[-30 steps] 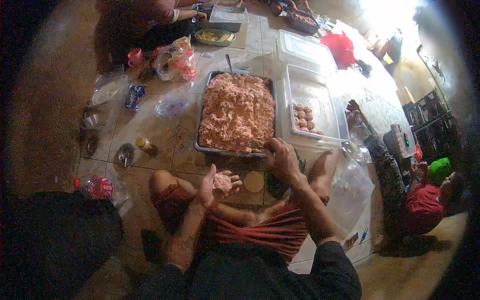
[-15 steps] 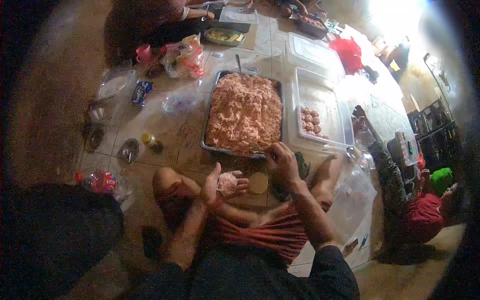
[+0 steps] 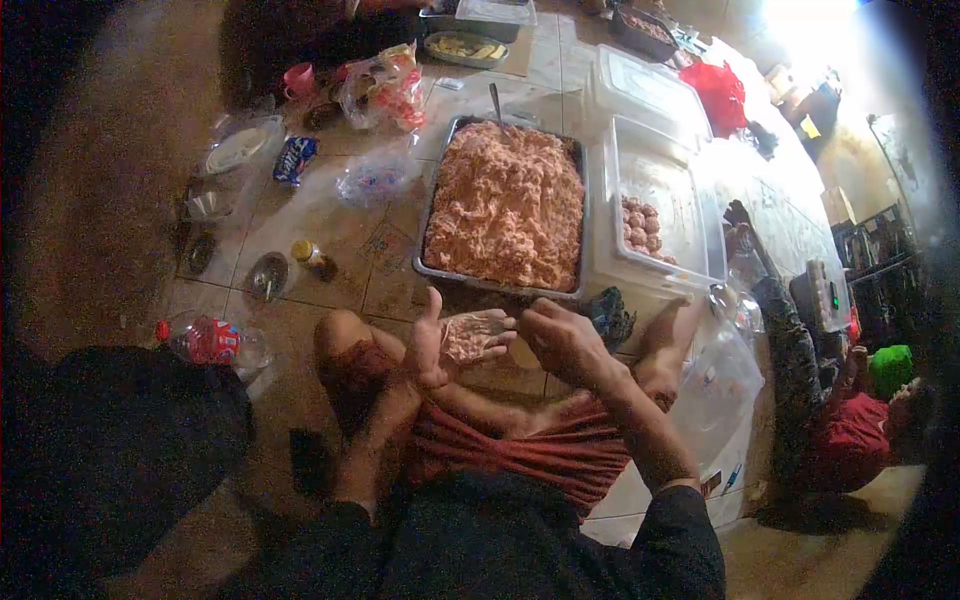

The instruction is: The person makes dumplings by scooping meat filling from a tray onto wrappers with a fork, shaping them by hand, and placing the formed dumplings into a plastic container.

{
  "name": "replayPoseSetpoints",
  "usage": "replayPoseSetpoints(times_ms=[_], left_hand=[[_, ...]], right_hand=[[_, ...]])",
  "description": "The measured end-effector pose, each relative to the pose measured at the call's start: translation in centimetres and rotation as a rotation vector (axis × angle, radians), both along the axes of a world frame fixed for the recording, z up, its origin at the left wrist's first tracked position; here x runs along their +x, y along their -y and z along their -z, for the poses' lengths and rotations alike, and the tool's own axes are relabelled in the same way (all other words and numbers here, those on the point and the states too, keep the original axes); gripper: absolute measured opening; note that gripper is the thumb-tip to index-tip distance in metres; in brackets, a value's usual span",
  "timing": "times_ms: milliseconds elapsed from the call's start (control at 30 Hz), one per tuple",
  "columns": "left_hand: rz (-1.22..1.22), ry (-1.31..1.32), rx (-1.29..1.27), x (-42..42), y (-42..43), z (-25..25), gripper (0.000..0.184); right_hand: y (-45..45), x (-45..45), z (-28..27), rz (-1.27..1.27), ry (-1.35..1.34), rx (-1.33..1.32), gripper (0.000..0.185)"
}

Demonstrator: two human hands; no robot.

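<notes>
My left hand (image 3: 428, 352) is palm up with its fingers stretched out, holding a flattened portion of pink meat mixture (image 3: 463, 341) on the palm and fingers. Close to its fingertips is my right hand (image 3: 568, 345), its fingers pinched together; what they hold is hidden. Beyond both hands sits a dark tray (image 3: 497, 284) heaped with meat mixture (image 3: 505, 205), and a metal handle (image 3: 495, 101) sticks up at its far end. To the right, meatballs (image 3: 640, 228) are grouped in a clear plastic container (image 3: 690, 190).
Plastic bags (image 3: 385, 95), a blue packet (image 3: 294, 160), a small yellow-capped jar (image 3: 308, 254) and a bottle (image 3: 215, 341) lie on the left. A clear bag (image 3: 715, 385) is by my right knee. A person in red (image 3: 848, 440) is at the far right.
My right hand has moved back from the tray's near edge to my left fingertips. The fork seen in it earlier is out of sight. The meat on my left palm looks flatter. The view has shifted.
</notes>
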State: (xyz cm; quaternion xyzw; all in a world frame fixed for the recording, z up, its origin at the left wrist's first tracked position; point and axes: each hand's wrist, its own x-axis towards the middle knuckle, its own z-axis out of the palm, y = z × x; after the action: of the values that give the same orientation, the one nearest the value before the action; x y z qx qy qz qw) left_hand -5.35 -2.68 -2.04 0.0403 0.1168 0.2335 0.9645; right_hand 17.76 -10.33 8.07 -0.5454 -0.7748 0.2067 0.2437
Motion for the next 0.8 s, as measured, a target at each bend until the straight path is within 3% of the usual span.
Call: replayPoseSetpoints(times_ms=[133, 167, 233, 333, 600, 633, 733, 800], left_hand=[[-0.211, 0.022, 0.002, 0.5, 0.0, -0.1, 0.103], [-0.207, 0.017, -0.002, 0.7, 0.2, -0.3, 0.103], [-0.294, 0.077, -0.021, 1.5, 0.5, -1.0, 0.097], [-0.455, 0.021, -0.034, 1.6, 0.0, 0.3, 0.090], [-0.509, 0.026, 0.041, 1.1, -1.3, -0.9, 0.085], [-0.521, 0.051, 0.061, 0.8, -1.2, -1.0, 0.084], [-0.536, 0.148, -0.044, 1.0, -0.5, -6.1, 0.083], [-0.508, 0.176, -0.054, 0.1, -0.8, -5.0, 0.085]], right_hand=[[0.7, -1.4, 1.3, 0.081, 0.001, 0.012, 0.013], [1.1, -2.3, 2.4, 0.190, -0.368, -0.084, 0.015], [2.5, -2.7, 3.5, 0.199, -0.208, 0.005, 0.019], [3.0, -4.1, 2.0, 0.315, -0.191, -0.025, 0.022], [3.4, -4.1, 1.2, 0.259, -0.168, 0.020, 0.023], [3.4, -3.9, 1.2, 0.212, -0.163, 0.045, 0.031], [2.7, -2.6, 1.5, 0.172, -0.180, 0.110, 0.038], [2.1, -2.7, 0.7, 0.159, -0.199, 0.149, 0.037]])
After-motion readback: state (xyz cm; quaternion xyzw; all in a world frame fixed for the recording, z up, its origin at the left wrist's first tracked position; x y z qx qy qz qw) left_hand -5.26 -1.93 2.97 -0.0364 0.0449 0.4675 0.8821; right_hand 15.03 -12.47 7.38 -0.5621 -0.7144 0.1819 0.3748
